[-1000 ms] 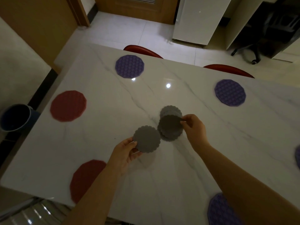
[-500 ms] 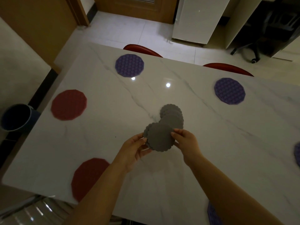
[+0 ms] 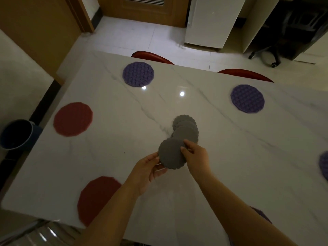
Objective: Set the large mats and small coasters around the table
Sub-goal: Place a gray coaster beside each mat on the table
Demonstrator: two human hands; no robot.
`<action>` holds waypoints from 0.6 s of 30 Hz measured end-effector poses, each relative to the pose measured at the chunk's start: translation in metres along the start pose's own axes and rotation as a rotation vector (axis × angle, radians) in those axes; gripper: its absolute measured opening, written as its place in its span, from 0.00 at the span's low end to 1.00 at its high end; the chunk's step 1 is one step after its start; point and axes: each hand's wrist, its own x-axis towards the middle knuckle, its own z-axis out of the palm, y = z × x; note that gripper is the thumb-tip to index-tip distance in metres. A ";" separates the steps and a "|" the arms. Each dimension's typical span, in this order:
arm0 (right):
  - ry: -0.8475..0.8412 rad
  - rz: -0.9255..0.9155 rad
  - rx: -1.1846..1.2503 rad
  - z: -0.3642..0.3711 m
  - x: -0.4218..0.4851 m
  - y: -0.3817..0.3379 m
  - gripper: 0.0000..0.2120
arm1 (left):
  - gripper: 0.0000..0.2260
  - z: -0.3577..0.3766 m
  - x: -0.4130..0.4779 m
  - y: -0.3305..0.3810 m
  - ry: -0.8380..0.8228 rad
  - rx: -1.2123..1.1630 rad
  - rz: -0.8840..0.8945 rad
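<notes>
Both hands hold grey scalloped coasters [image 3: 171,154] just above the white marble table [image 3: 230,148]. My left hand [image 3: 148,172] grips their left edge from below; my right hand [image 3: 196,158] pinches the right edge. How many coasters are in that held stack I cannot tell. Behind them a loose pile of grey coasters [image 3: 185,127] lies on the table. Large mats lie around the table: two red mats [image 3: 73,118] [image 3: 96,197] at the left, two purple mats [image 3: 138,74] [image 3: 247,101] at the far side, and a purple mat [image 3: 324,166] at the right edge.
Two red chairs [image 3: 152,56] [image 3: 245,74] stand behind the far edge. A dark bucket [image 3: 16,134] sits on the floor at the left. Part of a purple mat [image 3: 260,214] shows under my right forearm. A white cabinet [image 3: 211,20] stands at the back.
My right hand lifted a coaster off the pile and brought it to the one in my left hand; both hands now hold them together, slightly nearer to me.
</notes>
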 end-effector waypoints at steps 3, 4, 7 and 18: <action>-0.012 -0.047 -0.101 0.003 0.000 0.002 0.20 | 0.11 -0.001 -0.001 -0.003 -0.004 0.024 0.015; -0.017 -0.057 -0.128 0.004 -0.001 0.003 0.20 | 0.11 -0.001 -0.001 -0.004 -0.010 0.037 0.027; -0.071 -0.098 -0.172 0.004 0.001 0.002 0.20 | 0.11 -0.003 -0.004 -0.006 0.010 0.078 0.073; -0.092 -0.152 -0.810 -0.023 0.066 0.004 0.37 | 0.11 -0.022 -0.006 0.000 0.103 -0.044 0.105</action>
